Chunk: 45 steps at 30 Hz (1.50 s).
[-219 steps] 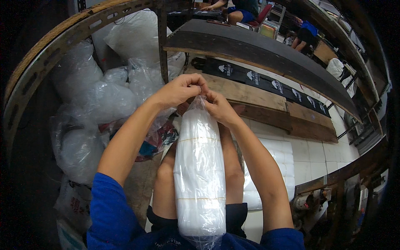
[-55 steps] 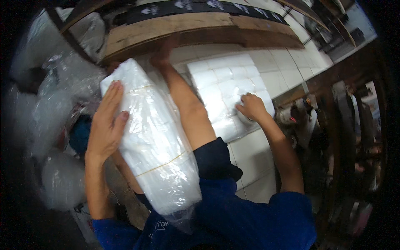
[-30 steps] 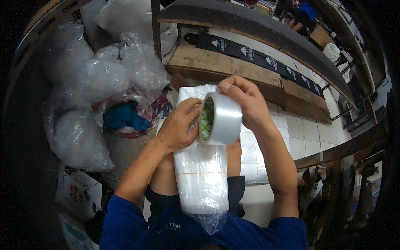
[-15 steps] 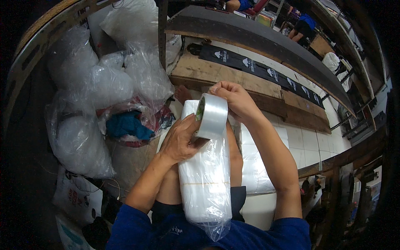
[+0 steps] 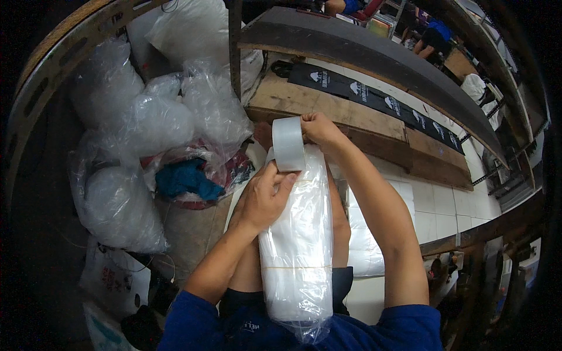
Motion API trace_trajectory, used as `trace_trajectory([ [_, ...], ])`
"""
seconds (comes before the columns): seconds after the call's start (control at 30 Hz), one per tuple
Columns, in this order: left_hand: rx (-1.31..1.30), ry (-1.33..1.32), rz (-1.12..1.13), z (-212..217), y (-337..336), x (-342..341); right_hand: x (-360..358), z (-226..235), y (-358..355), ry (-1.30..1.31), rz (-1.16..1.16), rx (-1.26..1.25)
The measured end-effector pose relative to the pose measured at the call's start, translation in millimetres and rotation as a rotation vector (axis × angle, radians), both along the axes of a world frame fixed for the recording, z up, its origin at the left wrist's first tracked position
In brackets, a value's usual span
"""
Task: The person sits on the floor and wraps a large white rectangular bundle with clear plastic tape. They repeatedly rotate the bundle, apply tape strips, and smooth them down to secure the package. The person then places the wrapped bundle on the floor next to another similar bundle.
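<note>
A wide roll of clear, silvery packing tape point(image 5: 288, 144) is held up over the far end of a long plastic-wrapped bundle point(image 5: 297, 234). My left hand point(image 5: 264, 198) grips the roll's lower edge, fingers partly hidden behind it. At the roll's right edge, my right hand point(image 5: 319, 130) is closed in a pinch; the bit of tape between its fingertips is too small to make out. The white bundle lies lengthwise across my lap, with a thin band around it and its clear bag bunched at the near end.
Several stuffed clear bags point(image 5: 120, 205) crowd the left, beside teal cloth point(image 5: 187, 180). Low wooden planks point(image 5: 328, 105) carry a dark printed strip point(image 5: 360, 93) under a dark shelf point(image 5: 351, 47). Another white bundle point(image 5: 374, 228) lies right of my leg. Other people are at the far back.
The tape roll has turned, so its hollow core no longer shows, and has moved slightly up and left. Both hands have shifted with it, still on the roll.
</note>
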<state>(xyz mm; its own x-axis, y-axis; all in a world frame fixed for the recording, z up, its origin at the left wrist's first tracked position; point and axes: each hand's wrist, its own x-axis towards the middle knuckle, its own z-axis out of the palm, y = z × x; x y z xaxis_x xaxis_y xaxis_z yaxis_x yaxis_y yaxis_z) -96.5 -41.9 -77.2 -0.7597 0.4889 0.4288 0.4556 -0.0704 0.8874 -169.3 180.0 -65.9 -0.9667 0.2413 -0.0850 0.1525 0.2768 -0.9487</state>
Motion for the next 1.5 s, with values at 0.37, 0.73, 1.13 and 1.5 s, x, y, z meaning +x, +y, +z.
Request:
trace_trajectory([
  [0.37, -0.173, 0.18, -0.004, 11, 1, 2, 3, -24, 28, -0.092, 0.114, -0.005],
  [0.73, -0.195, 0.219, -0.006, 22, -4, 8, 18, 15, 18, -0.517, 0.354, 0.058],
  [1.13, -0.187, 0.208, 0.014, 15, -6, 4, -1, -3, 21, -0.289, 0.461, 0.022],
  [1.5, -0.148, 0.181, 0.012, 7, -8, 4, -2, -43, 4, -0.295, 0.374, 0.057],
])
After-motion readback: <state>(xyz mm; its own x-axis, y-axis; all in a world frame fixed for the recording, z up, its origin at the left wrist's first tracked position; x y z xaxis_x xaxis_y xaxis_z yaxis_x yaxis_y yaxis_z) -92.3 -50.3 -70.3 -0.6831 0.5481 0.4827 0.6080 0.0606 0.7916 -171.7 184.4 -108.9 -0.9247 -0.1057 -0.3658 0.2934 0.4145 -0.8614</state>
